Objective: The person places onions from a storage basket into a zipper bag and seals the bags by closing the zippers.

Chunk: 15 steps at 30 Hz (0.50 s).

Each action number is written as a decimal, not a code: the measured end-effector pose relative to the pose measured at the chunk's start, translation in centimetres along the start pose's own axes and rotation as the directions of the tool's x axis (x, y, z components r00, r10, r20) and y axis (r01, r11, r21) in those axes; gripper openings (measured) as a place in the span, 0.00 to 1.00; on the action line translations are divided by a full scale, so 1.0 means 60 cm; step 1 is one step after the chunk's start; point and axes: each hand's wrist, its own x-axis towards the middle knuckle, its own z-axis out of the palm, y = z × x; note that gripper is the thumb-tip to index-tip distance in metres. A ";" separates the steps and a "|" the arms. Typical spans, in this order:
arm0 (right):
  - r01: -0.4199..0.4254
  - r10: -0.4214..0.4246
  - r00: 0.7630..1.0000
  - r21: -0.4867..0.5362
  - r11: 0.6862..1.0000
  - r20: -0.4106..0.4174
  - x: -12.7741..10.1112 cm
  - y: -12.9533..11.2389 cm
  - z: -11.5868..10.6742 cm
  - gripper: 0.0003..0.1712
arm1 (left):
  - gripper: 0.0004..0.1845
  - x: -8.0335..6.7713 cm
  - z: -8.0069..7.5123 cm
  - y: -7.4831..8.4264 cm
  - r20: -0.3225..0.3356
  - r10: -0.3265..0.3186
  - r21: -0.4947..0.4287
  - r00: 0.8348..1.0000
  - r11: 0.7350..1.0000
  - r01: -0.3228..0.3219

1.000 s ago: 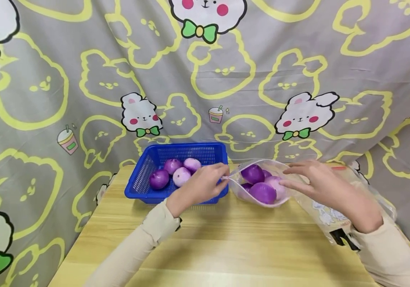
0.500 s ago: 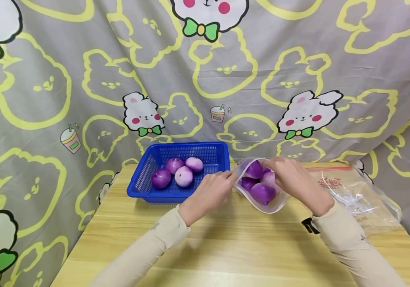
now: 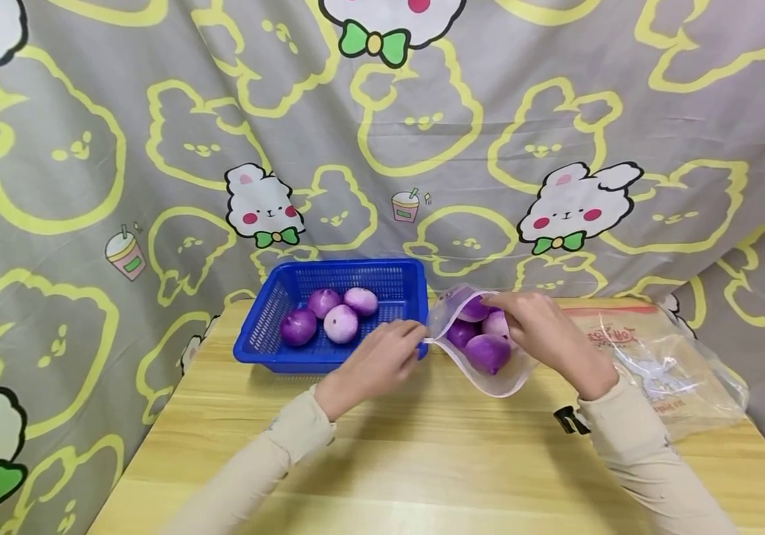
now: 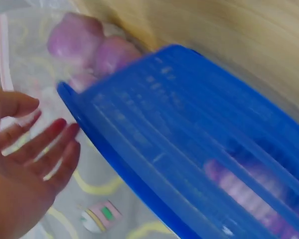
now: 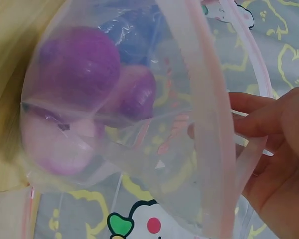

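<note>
Head view: both hands pinch bag (image 3: 489,383) rim — approx. 4 onions inside, 3 in basket (image 3: 268,345).

Bunny-print cloth (image 3: 155,148) hangs behind wooden table (image 3: 422,461).

blue basket (image 3: 401,286), purple onions (image 3: 487,351), yellow table (image 3: 422,446)

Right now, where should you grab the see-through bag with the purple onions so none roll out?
Grip the zip bag by its pink zipper rim, one side in each hand, coming from above. The onions weigh down the bottom and the mouth gapes upward, so lifting by the rim probably keeps them in. The left hand pinches one corner; the right hand holds the far edge.
</note>
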 end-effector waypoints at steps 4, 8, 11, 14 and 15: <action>-0.004 0.004 1.000 0.010 1.000 0.020 0.001 -0.003 0.000 0.25 | 0.18 -0.036 -0.019 -0.056 -0.004 -0.032 -0.039 0.999 0.999 0.032; -0.021 0.020 0.999 0.009 1.000 0.036 -0.001 -0.004 -0.002 0.25 | 0.16 -0.069 -0.035 -0.126 -0.034 -0.176 0.012 0.984 0.984 0.176; -0.027 0.026 0.999 0.009 1.000 0.038 -0.004 -0.006 -0.003 0.25 | 0.18 -0.092 -0.046 -0.175 -0.039 -0.315 0.074 0.948 0.946 0.317; -0.025 0.024 0.999 0.012 1.000 0.041 -0.007 -0.009 -0.002 0.24 | 0.18 -0.114 -0.054 -0.212 0.001 -0.422 0.135 0.906 0.898 0.419; -0.025 0.024 0.999 0.013 1.000 0.041 -0.007 -0.010 -0.001 0.24 | 0.19 -0.121 -0.056 -0.221 0.020 -0.448 0.150 0.894 0.885 0.440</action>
